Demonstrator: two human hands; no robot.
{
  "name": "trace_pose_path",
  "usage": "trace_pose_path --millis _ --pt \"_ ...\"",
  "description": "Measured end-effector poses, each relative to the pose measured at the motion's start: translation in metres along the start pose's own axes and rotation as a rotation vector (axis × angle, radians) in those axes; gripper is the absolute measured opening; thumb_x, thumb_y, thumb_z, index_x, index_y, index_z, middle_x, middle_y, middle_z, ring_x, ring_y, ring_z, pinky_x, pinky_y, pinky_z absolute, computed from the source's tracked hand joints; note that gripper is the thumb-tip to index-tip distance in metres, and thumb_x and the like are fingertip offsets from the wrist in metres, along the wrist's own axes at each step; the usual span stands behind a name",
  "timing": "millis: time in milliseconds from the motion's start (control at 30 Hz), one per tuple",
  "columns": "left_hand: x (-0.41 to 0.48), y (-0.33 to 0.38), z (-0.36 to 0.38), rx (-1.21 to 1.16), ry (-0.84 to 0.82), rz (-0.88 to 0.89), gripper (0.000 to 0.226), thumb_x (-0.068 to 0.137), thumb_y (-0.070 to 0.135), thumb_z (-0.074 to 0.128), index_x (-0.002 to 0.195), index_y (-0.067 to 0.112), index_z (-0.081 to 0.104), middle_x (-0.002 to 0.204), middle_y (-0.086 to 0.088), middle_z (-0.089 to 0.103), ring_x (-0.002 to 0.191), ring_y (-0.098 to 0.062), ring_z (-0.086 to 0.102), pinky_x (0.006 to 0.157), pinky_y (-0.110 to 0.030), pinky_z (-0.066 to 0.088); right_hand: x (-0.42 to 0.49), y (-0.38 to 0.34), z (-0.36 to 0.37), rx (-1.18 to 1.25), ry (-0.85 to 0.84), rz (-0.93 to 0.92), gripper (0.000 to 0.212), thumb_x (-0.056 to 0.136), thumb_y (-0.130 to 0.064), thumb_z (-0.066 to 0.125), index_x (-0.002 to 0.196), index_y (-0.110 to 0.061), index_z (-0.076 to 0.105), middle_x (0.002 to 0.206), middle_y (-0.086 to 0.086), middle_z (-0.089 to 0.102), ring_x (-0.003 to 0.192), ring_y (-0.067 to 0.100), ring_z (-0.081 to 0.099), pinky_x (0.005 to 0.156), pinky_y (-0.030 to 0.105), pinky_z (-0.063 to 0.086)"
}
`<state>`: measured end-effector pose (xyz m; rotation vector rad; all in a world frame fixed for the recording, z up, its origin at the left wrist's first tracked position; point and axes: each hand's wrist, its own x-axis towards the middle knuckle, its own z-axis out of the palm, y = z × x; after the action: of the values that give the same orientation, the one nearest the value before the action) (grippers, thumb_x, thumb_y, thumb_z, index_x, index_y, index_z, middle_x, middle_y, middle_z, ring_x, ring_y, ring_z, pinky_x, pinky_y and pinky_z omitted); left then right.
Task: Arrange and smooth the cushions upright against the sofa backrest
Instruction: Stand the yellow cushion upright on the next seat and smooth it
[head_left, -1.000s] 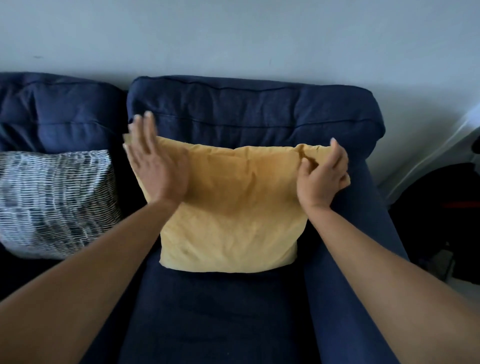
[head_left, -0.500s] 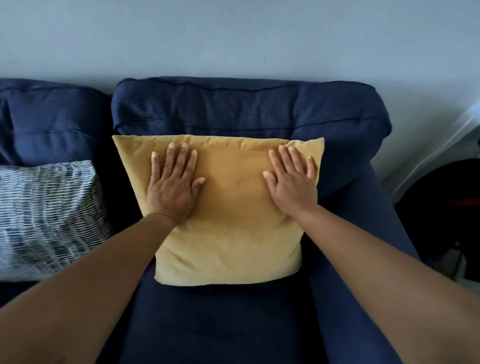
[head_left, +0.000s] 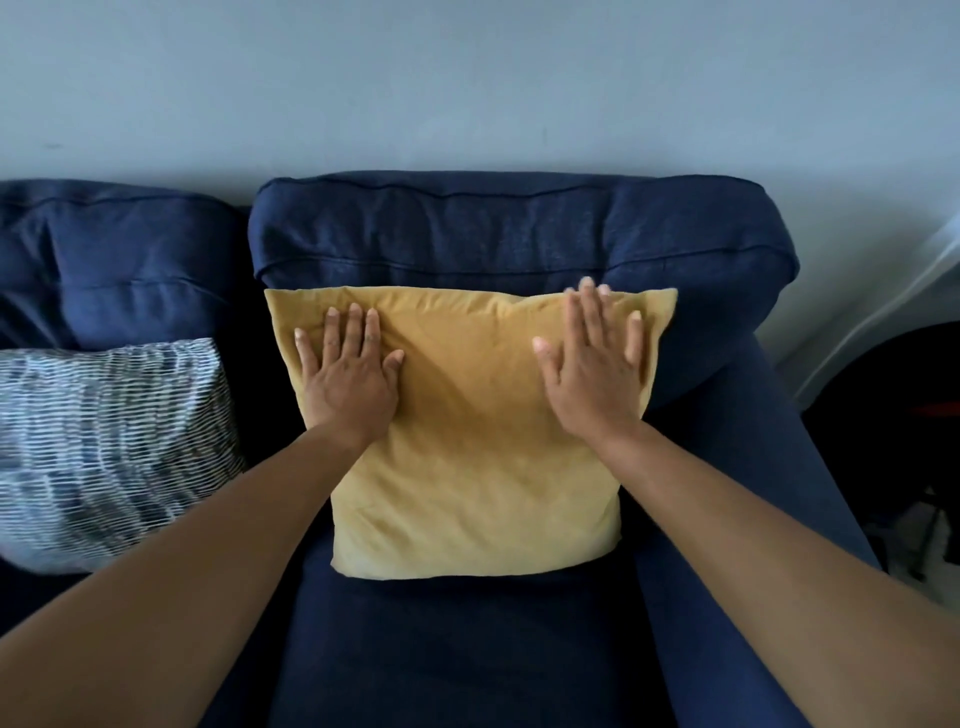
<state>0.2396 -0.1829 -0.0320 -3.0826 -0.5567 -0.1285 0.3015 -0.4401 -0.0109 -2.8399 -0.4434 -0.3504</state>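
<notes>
A yellow cushion (head_left: 467, 457) leans upright against the navy sofa backrest (head_left: 519, 234), its lower edge on the seat. My left hand (head_left: 349, 374) lies flat and open on the cushion's upper left part. Spread flat on the upper right part is my right hand (head_left: 592, 369), its fingertips reaching the cushion's top edge. A blue-and-white patterned cushion (head_left: 104, 447) leans against the neighbouring backrest section on the left.
The sofa's right armrest (head_left: 769, 467) runs beside the yellow cushion. The navy seat (head_left: 457, 649) stretches toward me. A grey wall (head_left: 467, 78) rises behind the sofa. Dark objects and white trim (head_left: 883, 291) sit on the floor at the far right.
The right hand let go of the pinched top right corner. Both hands went flat on the cushion, then slid apart and upward toward its top corners. The cushion's top edge is now straight.
</notes>
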Motion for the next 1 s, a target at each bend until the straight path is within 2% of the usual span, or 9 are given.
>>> trace_pose_path --millis 167,367,500,600,633,700,833,933,1000 --pt "-0.006 0.011 -0.02 -0.1 0.141 0.035 0.062 0.103 0.049 0.029 0.159 0.021 0.024 0.163 -0.012 0.028 0.153 -0.031 0.011 0.122 -0.06 -0.002 -0.015 -0.05 0.001 0.012 -0.021 -0.354 0.06 0.101 -0.047 0.037 0.155 -0.022 0.028 0.166 0.007 0.012 0.153 0.023 0.007 0.12 0.052 0.001" --pt "0.011 -0.013 -0.042 -0.094 0.218 0.17 0.045 0.099 0.056 0.043 0.121 0.026 0.068 0.123 -0.004 0.065 0.133 -0.029 0.045 0.122 -0.059 -0.004 0.027 0.002 -0.019 -0.047 -0.064 -0.043 0.053 0.098 -0.055 0.039 0.14 -0.024 0.051 0.146 0.003 0.051 0.143 0.025 0.034 0.119 0.052 0.007" --pt "0.009 -0.018 -0.047 -0.168 0.324 0.242 0.034 0.103 0.043 0.045 0.097 0.021 0.071 0.096 -0.001 0.071 0.103 -0.027 0.062 0.121 -0.048 0.012 0.027 0.025 -0.026 -0.043 -0.068 -0.143 0.033 0.101 -0.043 0.044 0.103 -0.022 0.069 0.108 -0.001 0.068 0.109 0.023 0.056 0.11 0.044 0.018" --pt "0.008 -0.017 -0.057 -0.313 0.431 0.229 0.045 0.103 0.039 0.031 0.092 0.015 0.067 0.075 -0.007 0.072 0.069 -0.033 0.065 0.082 -0.042 0.044 0.025 0.026 -0.033 0.063 0.029 -0.206 0.03 0.104 -0.03 0.043 0.087 -0.017 0.063 0.078 -0.002 0.069 0.072 0.021 0.061 0.086 0.038 0.032" --pt "0.011 -0.018 -0.061 -0.358 0.461 0.2 0.043 0.103 0.039 0.032 0.091 0.013 0.065 0.068 -0.009 0.069 0.06 -0.034 0.062 0.066 -0.038 0.042 0.027 0.027 -0.034 0.078 0.049 -0.225 0.029 0.104 -0.028 0.043 0.086 -0.016 0.062 0.07 -0.004 0.067 0.062 0.019 0.059 0.081 0.037 0.034" --pt "0.019 -0.02 -0.066 -0.372 0.459 0.164 0.039 0.105 0.038 0.035 0.092 0.012 0.061 0.063 -0.01 0.067 0.052 -0.034 0.059 0.056 -0.035 0.036 0.032 0.026 -0.034 0.095 0.052 -0.227 0.029 0.104 -0.027 0.042 0.086 -0.014 0.061 0.062 -0.007 0.061 0.049 0.009 0.047 0.078 0.038 0.039" --pt "0.037 -0.017 -0.057 -0.275 0.37 0.106 0.039 0.106 0.041 0.038 0.093 0.013 0.06 0.067 -0.012 0.068 0.057 -0.035 0.06 0.058 -0.038 0.035 0.044 0.016 -0.023 0.0 -0.046 -0.161 0.038 0.105 -0.038 0.035 0.091 -0.018 0.063 0.081 -0.002 0.069 0.071 0.02 0.057 0.084 0.038 0.03" --pt "0.041 -0.017 -0.045 -0.238 0.355 0.082 0.039 0.105 0.045 0.037 0.094 0.018 0.062 0.082 -0.009 0.072 0.073 -0.031 0.063 0.087 -0.043 0.035 0.049 0.015 -0.016 -0.079 0.002 -0.092 0.036 0.101 -0.048 0.041 0.106 -0.026 0.068 0.106 0.0 0.066 0.102 0.022 0.054 0.094 0.041 0.023" --pt "0.037 -0.023 -0.042 -0.274 0.422 0.053 0.036 0.102 0.052 0.04 0.107 0.025 0.063 0.109 -0.006 0.07 0.104 -0.027 0.061 0.108 -0.045 0.024 0.044 0.022 -0.014 -0.019 0.085 -0.019 0.04 0.095 -0.056 0.048 0.121 -0.029 0.062 0.123 0.002 0.059 0.119 0.023 0.048 0.099 0.043 0.022"
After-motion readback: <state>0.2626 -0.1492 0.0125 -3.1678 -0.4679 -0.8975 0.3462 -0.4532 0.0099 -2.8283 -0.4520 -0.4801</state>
